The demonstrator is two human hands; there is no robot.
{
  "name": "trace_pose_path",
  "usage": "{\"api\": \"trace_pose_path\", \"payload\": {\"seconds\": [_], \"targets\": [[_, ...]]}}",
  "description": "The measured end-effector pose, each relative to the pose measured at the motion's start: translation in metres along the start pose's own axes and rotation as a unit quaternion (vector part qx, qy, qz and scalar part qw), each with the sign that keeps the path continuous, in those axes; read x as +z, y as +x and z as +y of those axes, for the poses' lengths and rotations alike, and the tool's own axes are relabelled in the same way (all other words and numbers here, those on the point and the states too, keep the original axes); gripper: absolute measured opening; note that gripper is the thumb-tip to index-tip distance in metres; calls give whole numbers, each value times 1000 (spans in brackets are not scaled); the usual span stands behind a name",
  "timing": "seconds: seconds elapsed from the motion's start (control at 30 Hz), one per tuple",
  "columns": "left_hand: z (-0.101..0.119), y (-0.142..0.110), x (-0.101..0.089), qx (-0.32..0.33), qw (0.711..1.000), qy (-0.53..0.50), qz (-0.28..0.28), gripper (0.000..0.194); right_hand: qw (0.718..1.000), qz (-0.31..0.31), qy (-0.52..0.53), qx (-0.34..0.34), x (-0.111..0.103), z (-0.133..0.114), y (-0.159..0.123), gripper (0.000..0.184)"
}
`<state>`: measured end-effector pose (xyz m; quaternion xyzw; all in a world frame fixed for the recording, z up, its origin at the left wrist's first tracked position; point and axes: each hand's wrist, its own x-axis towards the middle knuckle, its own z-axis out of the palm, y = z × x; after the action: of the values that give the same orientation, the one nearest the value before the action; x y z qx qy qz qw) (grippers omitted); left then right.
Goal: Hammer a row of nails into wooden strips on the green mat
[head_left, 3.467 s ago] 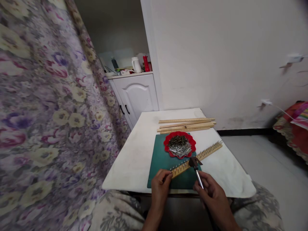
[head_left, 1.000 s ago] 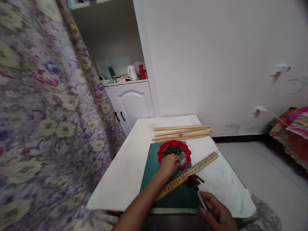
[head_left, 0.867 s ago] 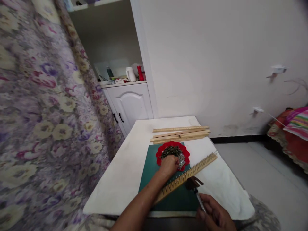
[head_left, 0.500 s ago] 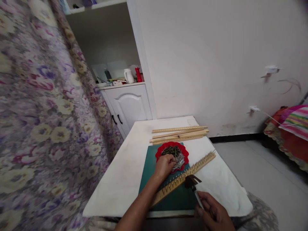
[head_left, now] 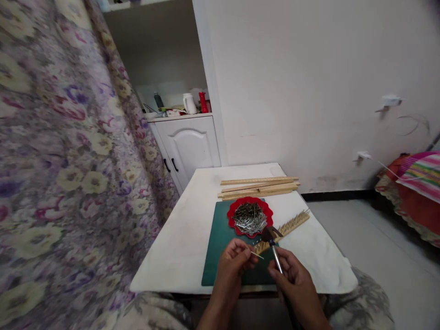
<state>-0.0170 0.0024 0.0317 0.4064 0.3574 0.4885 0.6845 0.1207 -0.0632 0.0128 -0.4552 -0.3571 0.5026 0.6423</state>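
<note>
Between the thumb and fingers of my left hand [head_left: 234,263] is a thin pale nail [head_left: 257,255], held above the green mat [head_left: 215,256]. My right hand [head_left: 292,279] grips a claw hammer [head_left: 276,254] by its handle, the dark head pointing away from me. Under and behind the hammer head lies a wooden strip [head_left: 294,223] with rows of nails standing in it; its near end is partly hidden by my hands. A red scalloped bowl [head_left: 231,215] full of dark and silvery nails [head_left: 250,217] sits on the mat just beyond.
Several bare wooden strips [head_left: 259,188] lie at the far side of the white-covered table [head_left: 175,247]. A floral curtain [head_left: 79,183] hangs at the left, a cabinet [head_left: 189,146] stands behind, and the wall [head_left: 292,91] rises past the table.
My left hand has come back from the bowl toward me with a nail in its fingers. The hammer has risen slightly toward the bowl. The view has shifted a little.
</note>
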Motion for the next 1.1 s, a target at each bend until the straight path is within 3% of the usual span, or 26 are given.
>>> {"api": "trace_pose_path", "payload": {"seconds": [0.2,0.33,0.4,0.5,0.6,0.67,0.8,0.93,1.1], "targets": [[-15,-18,-2,0,999,8,-40,21,1000,0,-5,11,4,-1,-7,37],[-20,-29,-11,28,983,178,-44,10,998,-4,-56,-24,-2,0,-9,34],[-23,-36,-13,78,945,315,-39,3,996,-19,-84,-33,-4,0,-11,35],[-26,-46,-10,171,871,458,-54,10,993,-34,-116,-15,-7,3,-14,39],[-29,-53,-5,233,824,514,-55,15,988,-47,-149,-5,-7,4,-17,40],[-30,-55,-5,243,812,529,-52,16,986,-61,-155,-7,-7,4,-19,40],[-25,-52,-22,224,827,515,-25,13,991,-44,-129,-4,-9,3,-22,40],[-17,-38,-52,164,874,447,98,12,998,1,-61,3,-15,9,-22,42],[-17,-18,-68,138,890,414,135,17,998,-36,-20,49,-26,22,-25,44]]}}
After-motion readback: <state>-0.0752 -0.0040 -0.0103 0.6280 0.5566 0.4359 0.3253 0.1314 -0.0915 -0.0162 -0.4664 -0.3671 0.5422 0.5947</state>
